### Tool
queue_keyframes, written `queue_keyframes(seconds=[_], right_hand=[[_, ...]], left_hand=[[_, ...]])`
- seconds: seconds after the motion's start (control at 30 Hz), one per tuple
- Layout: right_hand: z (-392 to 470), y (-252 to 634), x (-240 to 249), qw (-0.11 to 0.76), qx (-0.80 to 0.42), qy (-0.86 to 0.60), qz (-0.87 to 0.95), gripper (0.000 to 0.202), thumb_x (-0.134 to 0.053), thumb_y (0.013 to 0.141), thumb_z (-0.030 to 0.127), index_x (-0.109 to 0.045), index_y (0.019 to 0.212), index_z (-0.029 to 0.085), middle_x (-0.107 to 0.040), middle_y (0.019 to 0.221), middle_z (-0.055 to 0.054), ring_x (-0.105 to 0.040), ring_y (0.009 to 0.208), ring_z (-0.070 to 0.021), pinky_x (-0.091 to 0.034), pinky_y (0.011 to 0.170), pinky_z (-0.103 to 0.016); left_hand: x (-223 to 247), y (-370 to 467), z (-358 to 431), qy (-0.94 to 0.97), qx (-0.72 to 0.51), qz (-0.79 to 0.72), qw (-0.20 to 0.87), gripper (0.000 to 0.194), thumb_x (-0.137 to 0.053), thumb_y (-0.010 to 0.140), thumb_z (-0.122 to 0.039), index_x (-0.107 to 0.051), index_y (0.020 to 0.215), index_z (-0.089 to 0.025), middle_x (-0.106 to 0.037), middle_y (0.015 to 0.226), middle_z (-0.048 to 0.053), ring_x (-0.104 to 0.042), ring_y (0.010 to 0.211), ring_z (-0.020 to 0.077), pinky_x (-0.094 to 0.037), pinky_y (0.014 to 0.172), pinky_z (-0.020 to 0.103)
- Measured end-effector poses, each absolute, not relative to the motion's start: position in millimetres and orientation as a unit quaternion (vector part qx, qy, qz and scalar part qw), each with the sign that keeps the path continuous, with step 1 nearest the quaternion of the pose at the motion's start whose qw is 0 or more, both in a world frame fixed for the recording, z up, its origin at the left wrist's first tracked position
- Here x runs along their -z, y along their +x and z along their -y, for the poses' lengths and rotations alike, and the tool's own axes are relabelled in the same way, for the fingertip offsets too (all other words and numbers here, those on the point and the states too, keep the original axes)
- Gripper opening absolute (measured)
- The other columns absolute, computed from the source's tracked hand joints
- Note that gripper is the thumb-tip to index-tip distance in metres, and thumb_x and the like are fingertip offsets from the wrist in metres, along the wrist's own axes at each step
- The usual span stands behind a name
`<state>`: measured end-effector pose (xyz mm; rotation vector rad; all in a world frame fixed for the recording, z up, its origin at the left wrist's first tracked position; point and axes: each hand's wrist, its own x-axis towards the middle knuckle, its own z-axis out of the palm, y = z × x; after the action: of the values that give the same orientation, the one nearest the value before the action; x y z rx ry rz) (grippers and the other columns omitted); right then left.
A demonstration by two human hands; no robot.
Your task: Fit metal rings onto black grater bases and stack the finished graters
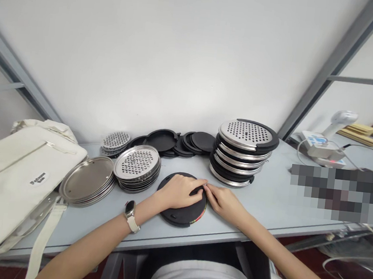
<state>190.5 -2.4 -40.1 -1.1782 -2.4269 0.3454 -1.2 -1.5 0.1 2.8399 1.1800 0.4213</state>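
Observation:
A black round cover (178, 214) lies at the front middle of the table, with a small foot on its upper face. A strip of shiny rim with a coloured reflection shows along its right edge. My left hand (181, 191) rests across the cover, with thumb and fingers closed at its right rim. Opposite it, my right hand (222, 201) pinches that same rim, fingertips close to those of the left. A tiny shiny bit shows between the fingertips, too small to name. A watch (130, 210) is on my left wrist.
Left stand plain metal discs (87, 178) and perforated grater plates (137, 163). Black rings and covers (163, 140) lie along the wall. A tall stack of black-edged grater discs (243, 154) rises behind my right hand. A cream bag (29, 176) covers the left end; a scanner (336, 124) stands right.

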Motion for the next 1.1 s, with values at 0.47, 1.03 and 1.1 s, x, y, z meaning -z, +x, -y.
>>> queue_keyframes(seconds=[0.47,1.03,1.1], right_hand=[[5.3,189.8,35.9,0.219,-0.143,-0.417,0.87,0.034,-0.029,0.098,0.03,-0.058,0.088,0.017,-0.064,0.07,-0.005,-0.056,0.056,-0.0147,-0.035,0.057,-0.025],[3.8,190.3,38.8,0.217,-0.134,-0.417,0.873,0.032,-0.029,0.098,0.028,-0.057,0.086,0.018,-0.063,0.068,-0.003,-0.055,0.055,-0.0149,-0.033,0.055,-0.026],[3.8,190.2,38.8,0.217,-0.134,-0.416,0.873,0.032,-0.029,0.098,0.029,-0.056,0.085,0.019,-0.063,0.068,-0.003,-0.055,0.055,-0.0148,-0.033,0.055,-0.026]], left_hand=[[-2.6,-0.5,1.6,0.918,-0.123,-0.378,0.017,0.023,-0.047,0.088,-0.028,-0.06,0.105,-0.02,-0.069,0.088,0.004,-0.065,0.077,0.0197,-0.047,0.07,0.029],[-3.3,-0.5,2.5,0.913,-0.112,-0.393,0.02,0.023,-0.045,0.088,-0.03,-0.057,0.106,-0.02,-0.068,0.084,0.005,-0.065,0.074,0.0207,-0.047,0.068,0.03],[-3.3,-0.5,2.5,0.913,-0.111,-0.392,0.017,0.023,-0.045,0.088,-0.03,-0.057,0.105,-0.02,-0.068,0.083,0.004,-0.065,0.073,0.0203,-0.047,0.068,0.029]])
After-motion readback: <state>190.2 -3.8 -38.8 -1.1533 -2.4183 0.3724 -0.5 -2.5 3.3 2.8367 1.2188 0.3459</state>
